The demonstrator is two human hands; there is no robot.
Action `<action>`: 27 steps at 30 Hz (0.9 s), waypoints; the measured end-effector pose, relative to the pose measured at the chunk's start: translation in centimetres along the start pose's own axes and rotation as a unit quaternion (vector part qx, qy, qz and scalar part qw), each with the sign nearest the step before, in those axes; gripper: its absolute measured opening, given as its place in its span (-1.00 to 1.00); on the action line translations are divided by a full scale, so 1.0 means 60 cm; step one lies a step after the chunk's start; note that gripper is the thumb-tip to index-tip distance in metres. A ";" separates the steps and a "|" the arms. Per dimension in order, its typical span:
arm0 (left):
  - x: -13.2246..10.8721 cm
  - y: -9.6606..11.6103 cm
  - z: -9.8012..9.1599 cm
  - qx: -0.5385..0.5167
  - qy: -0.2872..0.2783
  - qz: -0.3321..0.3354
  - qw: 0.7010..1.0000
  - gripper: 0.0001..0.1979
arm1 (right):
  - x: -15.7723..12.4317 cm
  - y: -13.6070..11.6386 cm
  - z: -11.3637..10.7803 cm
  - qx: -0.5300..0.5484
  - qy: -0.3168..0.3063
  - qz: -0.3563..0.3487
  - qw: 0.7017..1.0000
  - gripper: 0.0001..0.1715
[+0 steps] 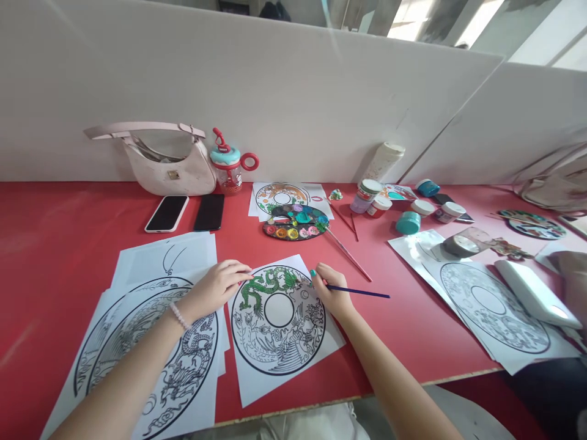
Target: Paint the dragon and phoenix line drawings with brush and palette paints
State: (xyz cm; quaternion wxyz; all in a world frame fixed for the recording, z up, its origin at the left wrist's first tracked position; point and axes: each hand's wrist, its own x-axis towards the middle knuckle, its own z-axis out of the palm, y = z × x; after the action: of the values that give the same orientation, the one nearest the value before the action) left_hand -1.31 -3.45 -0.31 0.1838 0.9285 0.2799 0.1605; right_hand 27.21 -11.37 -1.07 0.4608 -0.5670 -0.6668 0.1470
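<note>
My right hand (pixel 334 292) is closed around a thin paintbrush with a dark blue handle (pixel 367 293). The handle points right, and the tip is at the upper right of a printed sheet (pixel 247 382). On that sheet a ring-shaped design holds a dragon (pixel 257 287) painted green; the bird figures below it are uncoloured line work. My left hand (pixel 223 282) lies with fingers stretched out, its fingertips at the sheet's upper left edge. Beneath my left forearm is a stack of similar printed sheets (pixel 202 391). A dark paint palette (pixel 280 214) with several colours sits beyond the sheet.
A red-handled brush (pixel 351 255) leans on the palette. Paint jars (pixel 408 223) stand to the right, near more printed sheets (pixel 495 299). Along the wall are a handbag (pixel 169 165), a cup (pixel 228 171) and two phones (pixel 166 214). A neighbour's arm (pixel 575 281) shows far right.
</note>
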 end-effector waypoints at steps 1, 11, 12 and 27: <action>0.000 0.000 0.000 0.002 -0.001 0.001 1.000 -0.67 | 0.000 0.000 -0.001 0.001 -0.001 0.000 1.000 -0.60; -0.002 0.004 -0.003 0.023 -0.002 0.010 1.000 -0.65 | -0.001 -0.004 -0.004 0.005 -0.010 0.013 1.000 -0.59; -0.002 0.005 -0.003 0.028 -0.003 0.010 1.000 -0.65 | -0.001 -0.004 -0.004 0.007 -0.014 0.013 1.000 -0.59; -0.001 0.008 -0.002 0.043 0.002 0.016 0.999 -0.68 | 0.000 -0.005 -0.005 0.025 -0.016 0.025 0.999 -0.60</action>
State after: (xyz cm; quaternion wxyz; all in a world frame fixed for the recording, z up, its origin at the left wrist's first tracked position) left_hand -1.16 -3.84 0.01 0.1404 0.9395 0.2719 0.1536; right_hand 27.27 -11.58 -0.66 0.4602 -0.5693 -0.6557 0.1848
